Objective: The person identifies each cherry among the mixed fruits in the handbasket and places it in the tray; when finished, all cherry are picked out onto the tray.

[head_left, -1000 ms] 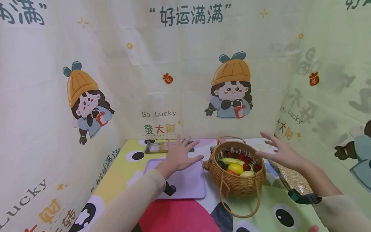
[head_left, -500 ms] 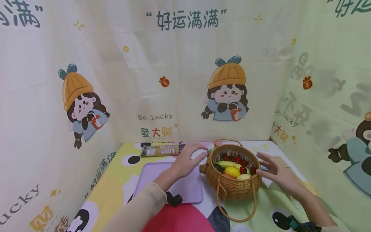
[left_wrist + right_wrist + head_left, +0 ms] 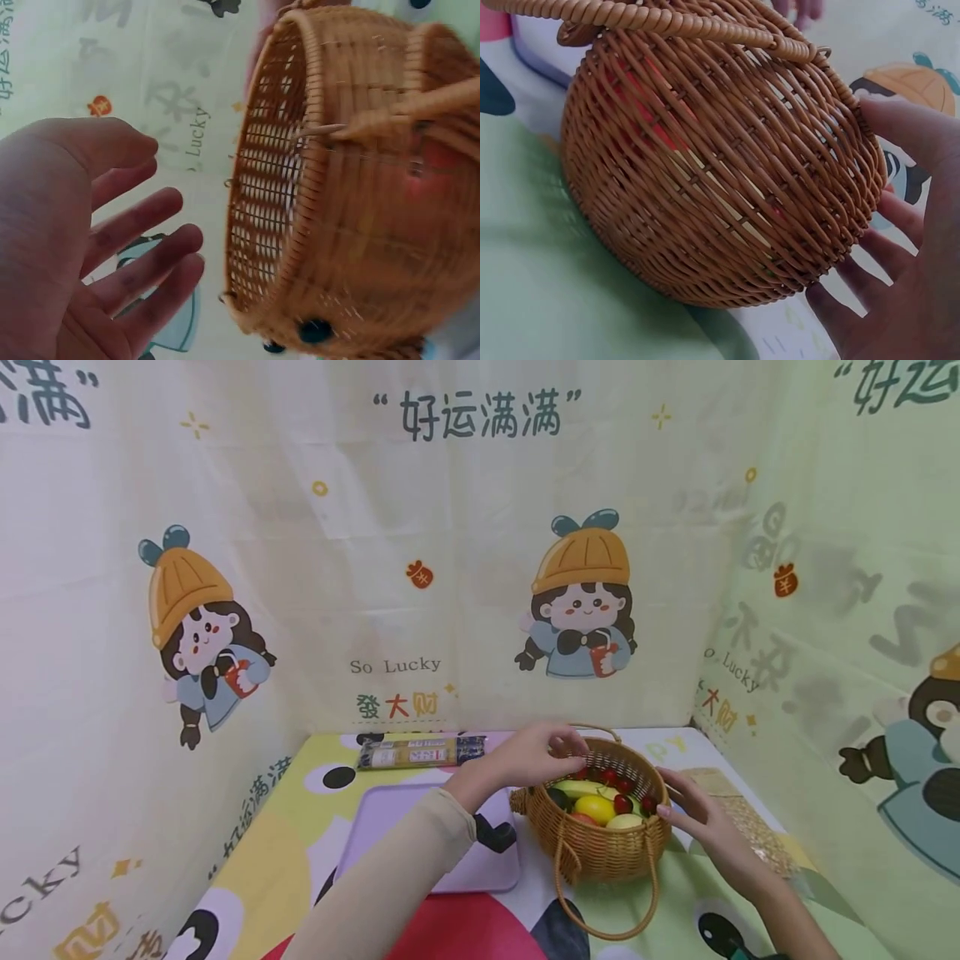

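Observation:
A round wicker basket [image 3: 607,857] stands upright on the table, with one handle hanging down in front and another at the back. In it lie a lemon [image 3: 594,810], a banana [image 3: 585,788], several cherries [image 3: 622,804] and other fruit. My left hand [image 3: 536,755] hovers over the basket's left rim, fingers loosely bent and holding nothing; the left wrist view shows a gap between its fingers and the rim. Spread along the basket's right side is my right hand [image 3: 693,817]. In the right wrist view its fingertips [image 3: 870,105] are right at the wicker wall.
A lilac tray [image 3: 427,881] lies left of the basket, partly behind the left sleeve. Behind it is a long packet [image 3: 420,753] with dark ends. To the right lies a clear bag of pale grains [image 3: 750,827]. Printed cloth walls [image 3: 450,568] enclose the table.
My left hand has moved right, from above the tray to over the basket's rim. My right hand has come down and in to the basket's right side. The view has shifted slightly.

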The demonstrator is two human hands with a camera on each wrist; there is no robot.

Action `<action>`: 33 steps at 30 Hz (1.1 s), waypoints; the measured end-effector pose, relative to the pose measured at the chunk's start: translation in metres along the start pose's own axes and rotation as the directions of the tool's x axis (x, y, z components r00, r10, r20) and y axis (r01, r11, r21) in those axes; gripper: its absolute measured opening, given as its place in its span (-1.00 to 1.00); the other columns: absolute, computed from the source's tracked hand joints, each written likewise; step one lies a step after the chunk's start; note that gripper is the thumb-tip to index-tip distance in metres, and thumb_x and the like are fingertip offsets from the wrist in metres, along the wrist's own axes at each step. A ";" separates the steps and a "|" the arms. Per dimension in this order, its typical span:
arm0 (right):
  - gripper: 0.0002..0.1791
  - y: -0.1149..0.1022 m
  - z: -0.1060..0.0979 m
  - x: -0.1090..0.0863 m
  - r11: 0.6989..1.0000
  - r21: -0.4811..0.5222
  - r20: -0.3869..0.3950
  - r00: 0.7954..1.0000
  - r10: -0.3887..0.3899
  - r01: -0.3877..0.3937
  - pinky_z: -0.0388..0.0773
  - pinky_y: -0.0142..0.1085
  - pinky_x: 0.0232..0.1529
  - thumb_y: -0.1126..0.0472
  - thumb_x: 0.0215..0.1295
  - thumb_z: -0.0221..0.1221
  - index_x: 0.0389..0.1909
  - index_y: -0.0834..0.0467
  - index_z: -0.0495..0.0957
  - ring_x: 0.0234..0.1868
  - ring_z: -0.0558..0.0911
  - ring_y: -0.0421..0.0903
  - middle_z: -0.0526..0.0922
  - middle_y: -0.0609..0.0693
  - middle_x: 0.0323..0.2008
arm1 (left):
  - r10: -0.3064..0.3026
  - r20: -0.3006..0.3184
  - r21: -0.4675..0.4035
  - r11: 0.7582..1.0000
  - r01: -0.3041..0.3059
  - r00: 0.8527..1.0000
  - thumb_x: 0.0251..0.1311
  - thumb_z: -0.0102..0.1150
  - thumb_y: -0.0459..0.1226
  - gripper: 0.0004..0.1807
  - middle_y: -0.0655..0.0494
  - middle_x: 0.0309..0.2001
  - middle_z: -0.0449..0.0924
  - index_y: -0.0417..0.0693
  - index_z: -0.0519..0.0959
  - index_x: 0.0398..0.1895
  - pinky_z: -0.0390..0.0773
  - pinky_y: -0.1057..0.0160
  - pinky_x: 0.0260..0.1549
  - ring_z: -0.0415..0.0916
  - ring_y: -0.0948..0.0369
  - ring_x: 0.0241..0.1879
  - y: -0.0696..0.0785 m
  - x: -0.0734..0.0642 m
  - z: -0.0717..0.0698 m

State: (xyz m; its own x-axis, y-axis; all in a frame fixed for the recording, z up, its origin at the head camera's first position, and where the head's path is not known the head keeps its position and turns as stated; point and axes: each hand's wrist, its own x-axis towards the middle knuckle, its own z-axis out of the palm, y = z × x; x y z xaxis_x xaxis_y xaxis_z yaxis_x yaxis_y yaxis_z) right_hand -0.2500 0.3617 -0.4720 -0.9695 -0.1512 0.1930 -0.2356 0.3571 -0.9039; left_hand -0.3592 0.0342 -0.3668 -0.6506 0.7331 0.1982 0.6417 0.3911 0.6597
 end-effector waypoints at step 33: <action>-0.27 0.002 0.013 -0.002 0.996 0.033 -0.070 0.993 0.091 -0.088 0.01 0.67 0.53 0.05 0.79 0.00 0.82 -0.07 0.01 0.78 -0.08 0.44 -0.03 0.21 0.81 | -0.194 0.448 -0.063 0.967 0.247 0.873 0.50 0.34 -0.33 -0.63 0.10 0.07 0.83 -0.19 0.75 0.30 0.80 0.09 0.16 0.78 0.11 0.04 -0.003 0.085 0.061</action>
State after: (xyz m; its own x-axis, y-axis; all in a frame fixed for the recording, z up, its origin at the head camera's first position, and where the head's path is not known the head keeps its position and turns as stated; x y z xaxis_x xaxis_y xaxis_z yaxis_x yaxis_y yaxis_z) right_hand -0.2477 0.3506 -0.4790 -0.9892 -0.0529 0.1367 -0.1465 0.3383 -0.9296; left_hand -0.3915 0.1293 -0.3958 -0.5102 0.8133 -0.2798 0.4338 0.5242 0.7328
